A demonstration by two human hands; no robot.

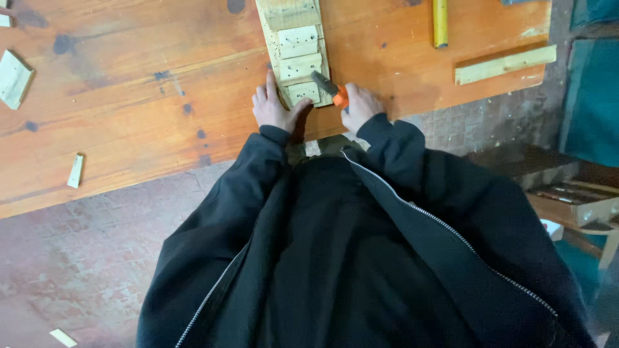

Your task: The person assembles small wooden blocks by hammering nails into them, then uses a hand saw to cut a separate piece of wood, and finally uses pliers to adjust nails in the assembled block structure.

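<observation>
Head view, looking down over a black zip jacket (pixel 361 258) at an orange-brown wooden worktop (pixel 129 109). A pale wooden board (pixel 281 45) lies lengthwise away from the person, its near end at the worktop's front edge; several small square blocks (pixel 298 42) sit in a row along its top face, and the face is peppered with small dark holes or nail marks. Left hand (pixel 274 108) lies flat, grip apart, fingers spread against the board's left edge and near end, pinning it. Right hand (pixel 361 106) has its grip closed around the orange handle of a hammer (pixel 330 88), whose dark head lies over the nearest block. Judgement: the board looks stiff, dry and fairly light, rough rather than slippery, so it probably slides or bounces unless pressed down; best hold is flat on the edge, clear of the head. The hammer seems head-heavy, and is taken on the handle. Also on the worktop: a yellow bar-shaped tool (pixel 440 22), a loose pale batten (pixel 505 64), wood offcuts (pixel 13 77) at left. Containers: an open box or drawer (pixel 570 200) stands at right, off the worktop; contents are blurred and cannot be identified.
</observation>
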